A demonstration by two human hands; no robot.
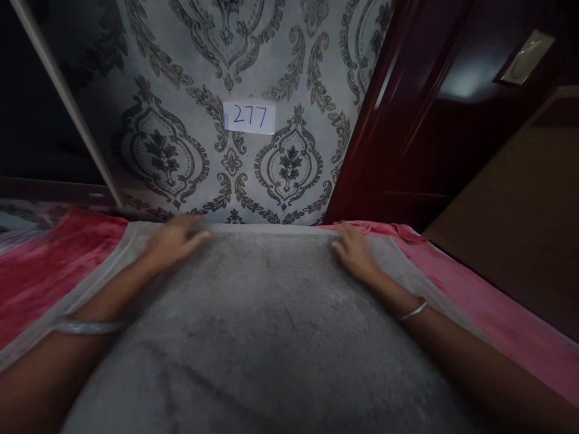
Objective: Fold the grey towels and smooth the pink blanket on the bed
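Two forearms (470, 358) extend from the near left and near right corners, the left wearing a broad silvery bracelet (88, 327) and the right a thin bangle (412, 310). Between and beneath them a grey cloth (266, 319) covers the middle of the scene, with dark creases at its near left and its far edge just before the wall. Toward that edge, the left hand (174, 241) is at the cloth's far left corner, blurred, with thumb and fingers spread apart. Near the far right corner, the right hand (355, 250) is over the cloth, its fingers toward the edge; blur hides whether they pinch the fabric, so I cannot tell. Red fabric (49, 259) lies left of the grey cloth, and pink fabric (470, 289) lies to its right, bunched at the far end. At far right stands a brown panel (511, 241). Beyond, patterned wallpaper (190, 120) bears a white card (249, 117) reading "277", left of a glossy dark red door (420, 102).
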